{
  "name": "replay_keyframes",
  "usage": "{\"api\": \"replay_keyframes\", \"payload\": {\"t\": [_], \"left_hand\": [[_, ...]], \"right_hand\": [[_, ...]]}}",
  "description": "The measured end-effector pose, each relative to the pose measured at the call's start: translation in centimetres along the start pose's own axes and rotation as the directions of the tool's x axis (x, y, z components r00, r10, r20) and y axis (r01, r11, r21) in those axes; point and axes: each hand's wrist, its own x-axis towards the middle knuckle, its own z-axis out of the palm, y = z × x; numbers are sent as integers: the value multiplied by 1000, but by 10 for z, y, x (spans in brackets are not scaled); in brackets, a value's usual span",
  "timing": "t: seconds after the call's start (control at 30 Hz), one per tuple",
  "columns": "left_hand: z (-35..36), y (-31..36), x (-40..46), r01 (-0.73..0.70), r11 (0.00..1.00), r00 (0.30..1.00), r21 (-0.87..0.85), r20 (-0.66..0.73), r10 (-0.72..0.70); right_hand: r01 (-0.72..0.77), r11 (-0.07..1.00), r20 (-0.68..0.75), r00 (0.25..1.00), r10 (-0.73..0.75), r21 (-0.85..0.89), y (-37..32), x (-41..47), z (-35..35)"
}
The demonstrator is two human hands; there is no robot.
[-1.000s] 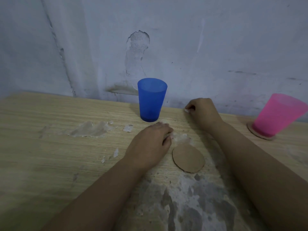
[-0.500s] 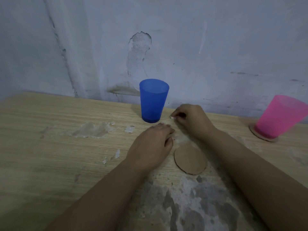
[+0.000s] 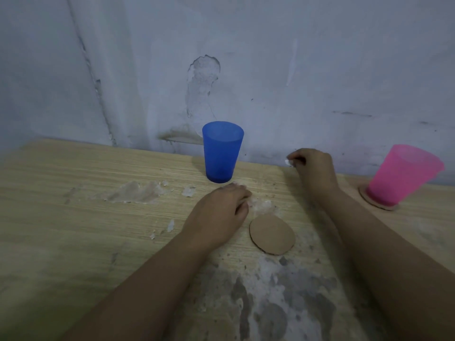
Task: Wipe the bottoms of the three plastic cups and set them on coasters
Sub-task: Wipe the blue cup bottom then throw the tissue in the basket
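A blue plastic cup (image 3: 222, 151) stands upright on the bare wooden table (image 3: 73, 217), close to the wall. At the far right a pink cup (image 3: 403, 175) sits on a round cardboard coaster (image 3: 378, 205). A second cardboard coaster (image 3: 272, 235) lies bare in the middle. My left hand (image 3: 219, 212) rests knuckles up on the table between the blue cup and the bare coaster, fingers loosely curled, nothing visible in it. My right hand (image 3: 312, 166) hovers right of the blue cup and pinches a small white scrap (image 3: 287, 161). Only two cups are in view.
The wall (image 3: 270, 70) rises directly behind the cups. The tabletop has flaked, worn patches left of my left hand and a large grey bare patch (image 3: 270, 303) near the front.
My right hand drew toward the blue cup half a second ago, then swung back to the right and slightly up, still pinching the white scrap. Left hand and cups have not moved.
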Motion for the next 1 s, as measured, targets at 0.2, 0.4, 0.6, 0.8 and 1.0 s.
{"api": "replay_keyframes", "payload": {"t": [0.2, 0.4, 0.6, 0.8, 1.0], "left_hand": [[-14, 21, -4, 32, 971, 995, -235, -84, -53], [-28, 84, -8, 43, 903, 992, -427, -88, -89], [-52, 160, -39, -69, 844, 995, -532, -99, 18], [-66, 235, -90, -139, 743, 977, -655, -212, -3], [-61, 299, -133, -293, 719, 941, -630, -323, 101]], "right_hand": [[-23, 992, 68, 998, 14, 124, -32, -44, -31], [-188, 892, 155, 979, 135, 412, -63, -93, -86], [-373, 591, 324, 926, 193, 715, -85, -145, -154], [-372, 415, 336, 928, 160, 830, -93, -203, -221], [-296, 334, 227, 946, 230, 895, -91, -266, -274]]}}
